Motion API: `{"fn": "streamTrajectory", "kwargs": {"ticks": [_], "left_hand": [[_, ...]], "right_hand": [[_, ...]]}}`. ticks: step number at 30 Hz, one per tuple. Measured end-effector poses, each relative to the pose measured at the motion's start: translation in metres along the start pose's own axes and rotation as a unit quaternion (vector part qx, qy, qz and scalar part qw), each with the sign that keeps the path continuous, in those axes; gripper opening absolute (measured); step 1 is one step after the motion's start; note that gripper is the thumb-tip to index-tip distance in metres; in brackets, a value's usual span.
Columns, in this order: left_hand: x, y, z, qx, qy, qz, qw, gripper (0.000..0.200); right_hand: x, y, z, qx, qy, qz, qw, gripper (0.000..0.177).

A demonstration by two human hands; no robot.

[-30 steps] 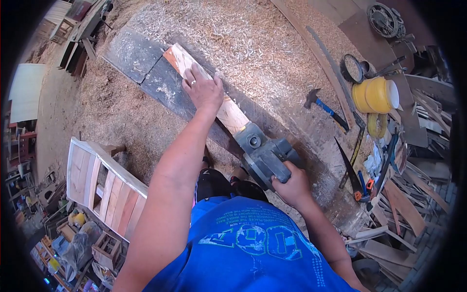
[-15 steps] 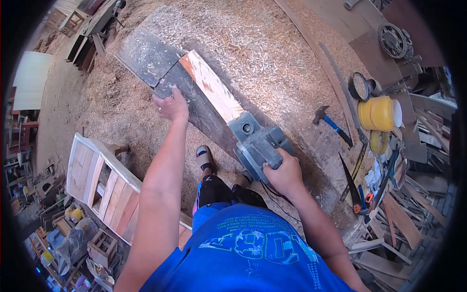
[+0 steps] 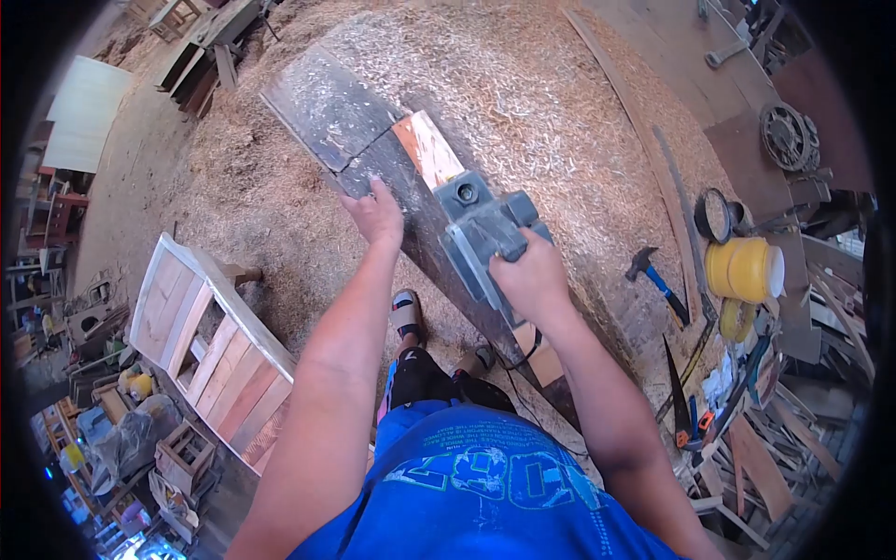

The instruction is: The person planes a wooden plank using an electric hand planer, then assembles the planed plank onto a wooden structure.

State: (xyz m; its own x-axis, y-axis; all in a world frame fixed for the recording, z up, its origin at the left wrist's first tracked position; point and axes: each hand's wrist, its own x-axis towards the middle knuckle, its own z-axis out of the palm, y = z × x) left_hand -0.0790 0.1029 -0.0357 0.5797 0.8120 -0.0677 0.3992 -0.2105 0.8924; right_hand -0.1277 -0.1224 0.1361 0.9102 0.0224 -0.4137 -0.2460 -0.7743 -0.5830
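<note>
My right hand (image 3: pixel 532 273) is wrapped round the handle of a grey electric planer (image 3: pixel 481 229). The planer sits on a pale wooden board (image 3: pixel 427 147), hiding its middle; the board's near end shows behind the tool, beside my wrist. Beneath the board lies a dark, worn bench plank (image 3: pixel 331 98) with a crack across it. My left hand (image 3: pixel 376 217) is at the plank's left edge, fingers apart, with no tool in it. A dark cord runs from behind the planer toward my legs.
Wood shavings (image 3: pixel 523 93) cover the ground. On the right are a hammer (image 3: pixel 658 285), a handsaw (image 3: pixel 679 392), a yellow roll (image 3: pixel 742 271) and scrap wood (image 3: pixel 761 467). A slatted wooden panel (image 3: pixel 219 359) stands at left.
The planer and my right hand have moved forward along the board, covering more of its far part and uncovering its near end. My left hand stays by the plank's edge; the view has shifted.
</note>
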Motion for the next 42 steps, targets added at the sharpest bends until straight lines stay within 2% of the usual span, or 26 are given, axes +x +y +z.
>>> {"fn": "streamTrajectory", "kwargs": {"ticks": [6, 8, 19, 27, 34, 36, 38, 40, 42], "left_hand": [[0.003, -0.005, 0.001, 0.020, 0.012, 0.024, 0.999, 0.073], [0.004, -0.007, 0.003, -0.008, 0.012, -0.005, 1.000, 0.073], [-0.002, 0.008, -0.006, -0.089, -0.004, 0.006, 0.996, 0.067], [-0.004, 0.016, -0.009, -0.090, -0.010, -0.041, 0.995, 0.067], [0.000, 0.003, -0.001, -0.120, -0.012, -0.035, 0.992, 0.061], [0.012, -0.016, 0.008, -0.105, -0.015, -0.040, 0.994, 0.058], [0.028, -0.086, 0.034, 0.047, -0.006, 0.130, 0.990, 0.057], [0.002, -0.001, -0.001, -0.064, -0.005, 0.020, 0.998, 0.063], [0.011, -0.019, 0.006, 0.020, -0.020, 0.018, 0.999, 0.071]], "right_hand": [[0.044, -0.047, 0.002, 0.024, -0.023, -0.030, 0.999, 0.041], [0.058, -0.059, 0.006, 0.019, -0.020, -0.042, 0.999, 0.040], [0.126, -0.112, 0.025, 0.000, -0.001, -0.102, 0.995, 0.033], [0.172, -0.142, 0.037, 0.020, -0.008, -0.128, 0.992, 0.037], [0.208, -0.161, 0.045, 0.063, -0.027, -0.140, 0.988, 0.038], [0.201, -0.149, 0.040, 0.081, -0.039, -0.133, 0.987, 0.038], [0.169, -0.132, 0.026, 0.118, -0.048, -0.170, 0.977, 0.036], [0.134, -0.099, 0.010, 0.110, -0.045, -0.170, 0.978, 0.036], [0.088, -0.068, -0.012, 0.107, -0.049, -0.172, 0.978, 0.036]]}}
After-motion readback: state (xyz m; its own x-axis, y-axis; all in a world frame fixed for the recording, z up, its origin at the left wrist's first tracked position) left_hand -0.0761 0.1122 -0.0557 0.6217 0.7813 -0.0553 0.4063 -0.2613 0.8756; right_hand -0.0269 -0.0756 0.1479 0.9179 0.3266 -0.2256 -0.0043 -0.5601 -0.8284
